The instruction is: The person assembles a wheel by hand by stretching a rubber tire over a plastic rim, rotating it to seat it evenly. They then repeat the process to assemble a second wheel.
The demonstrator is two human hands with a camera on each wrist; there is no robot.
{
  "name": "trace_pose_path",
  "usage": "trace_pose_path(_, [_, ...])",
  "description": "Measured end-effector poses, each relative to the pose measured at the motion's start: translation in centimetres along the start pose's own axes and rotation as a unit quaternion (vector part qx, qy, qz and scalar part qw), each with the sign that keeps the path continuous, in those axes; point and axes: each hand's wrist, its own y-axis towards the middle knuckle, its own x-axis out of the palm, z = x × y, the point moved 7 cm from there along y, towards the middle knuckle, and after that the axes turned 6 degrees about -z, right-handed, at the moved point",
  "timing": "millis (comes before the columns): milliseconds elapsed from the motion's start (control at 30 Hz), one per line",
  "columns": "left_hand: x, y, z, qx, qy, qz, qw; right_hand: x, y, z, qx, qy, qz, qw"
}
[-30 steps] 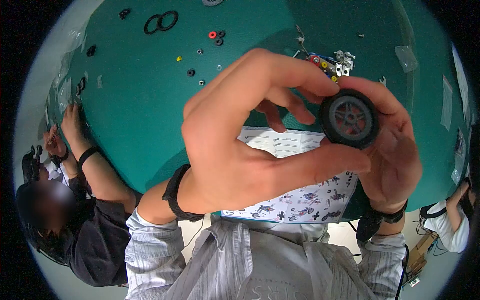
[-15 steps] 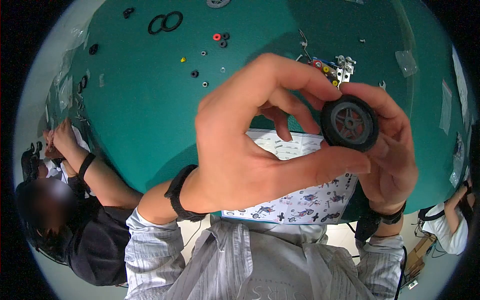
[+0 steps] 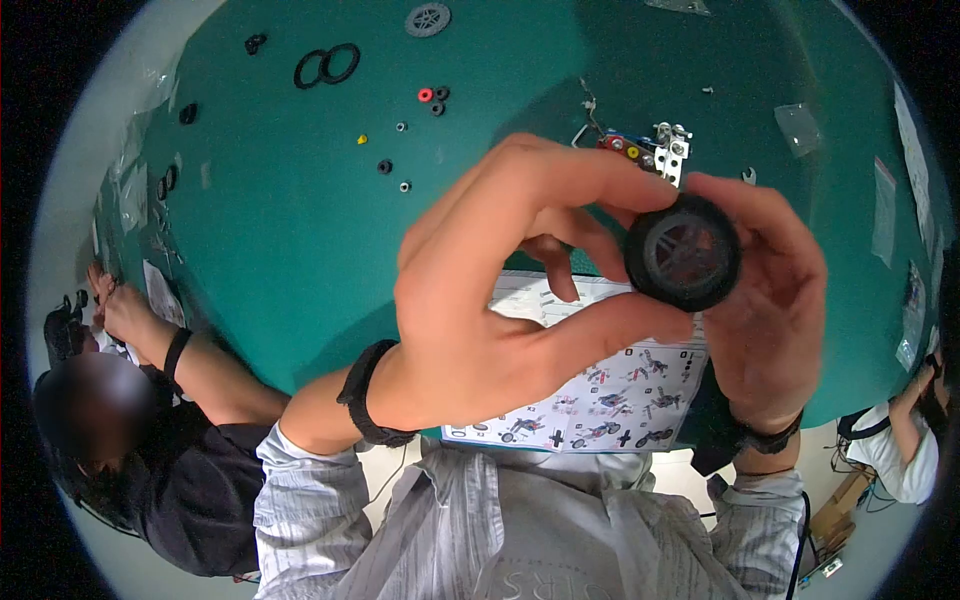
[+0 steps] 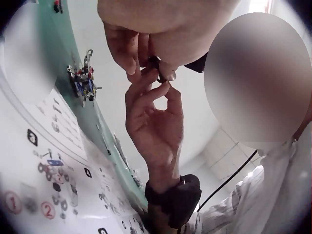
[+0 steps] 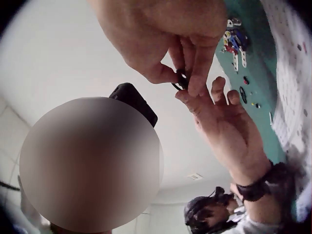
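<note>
A small wheel [image 3: 686,252], a dark grey spoked rim inside a black tyre, is held up between both hands above the table, its spoked face towards the head camera. My left hand [image 3: 490,290] pinches its left side, with the index finger at the top edge and the thumb along the bottom. From the other side my right hand [image 3: 775,300] grips the tyre, its fingertips at the upper edge. In the left wrist view the wheel [image 4: 157,67] appears edge-on between the fingertips. The right wrist view also shows the wheel [image 5: 182,79] edge-on, partly hidden by fingers.
A printed instruction sheet [image 3: 600,400] lies below the hands. Beyond them sits a partly built metal model [image 3: 660,150]. Two black rings [image 3: 340,62], a grey spoked rim [image 3: 428,20], a red washer [image 3: 425,95] and small parts lie farther off. Another person's arm [image 3: 220,375] is at left.
Both hands, with the wheel, have shifted slightly left and down in the head view, and the wheel has tilted a little. The grip looks much the same. The grey rim shows more fully.
</note>
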Motion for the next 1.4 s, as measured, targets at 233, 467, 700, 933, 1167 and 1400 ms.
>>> trace_pose_path(233, [0.3,-0.3,1.3,0.127,0.086,-0.078,0.985,0.8,-1.4,-2.5,-0.187,-0.232,-0.032,0.954])
trace_pose_path(467, [0.9,-0.6,1.5,0.151,0.085,-0.101,0.980,2.7,-2.5,-4.0,-0.304,-0.461,-0.030,0.833])
trace_pose_path(700, [1.3,-0.6,1.6,0.133,0.051,-0.127,0.982,2.8,-2.9,-4.5,-0.291,-0.464,-0.049,0.835])
trace_pose_path(933, [1.3,-0.6,1.3,0.148,0.017,-0.125,0.981,2.6,-2.6,-4.6,-0.317,-0.460,-0.066,0.827])
trace_pose_path(1167, [1.5,-0.5,1.6,0.138,0.035,-0.137,0.980,2.3,-2.7,-4.5,-0.319,-0.426,-0.054,0.845])
trace_pose_path(1400, [1.3,-0.7,1.8,0.160,0.056,-0.145,0.975,2.2,-2.5,-4.4,-0.320,-0.410,-0.047,0.853])
